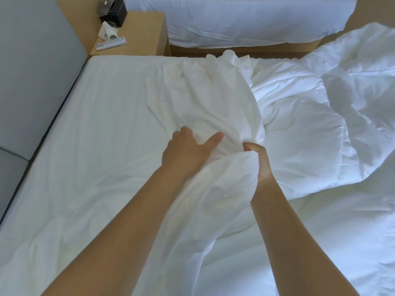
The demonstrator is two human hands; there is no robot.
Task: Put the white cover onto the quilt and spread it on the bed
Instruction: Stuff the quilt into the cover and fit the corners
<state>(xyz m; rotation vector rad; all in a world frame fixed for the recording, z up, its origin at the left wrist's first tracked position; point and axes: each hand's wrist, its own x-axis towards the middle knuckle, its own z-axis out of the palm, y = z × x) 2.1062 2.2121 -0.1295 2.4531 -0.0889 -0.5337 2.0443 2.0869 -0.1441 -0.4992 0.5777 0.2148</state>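
Note:
The white cover (205,99) lies bunched across the middle of the bed (96,124), its folds running from the far edge toward me. The puffy white quilt (316,129) is heaped on the bed's right side. My left hand (188,150) rests on the cover with the thumb spread and the fingers curling into a fold. My right hand (259,163) grips a gathered bunch of the cover, fingers curled round it. A length of the cover drapes between my forearms.
A grey padded headboard (36,77) runs along the left. A wooden nightstand (139,33) at the back holds a black tissue box (113,12), crumpled tissue and a remote control (111,43). A second bed with white bedding (235,20) stands beyond.

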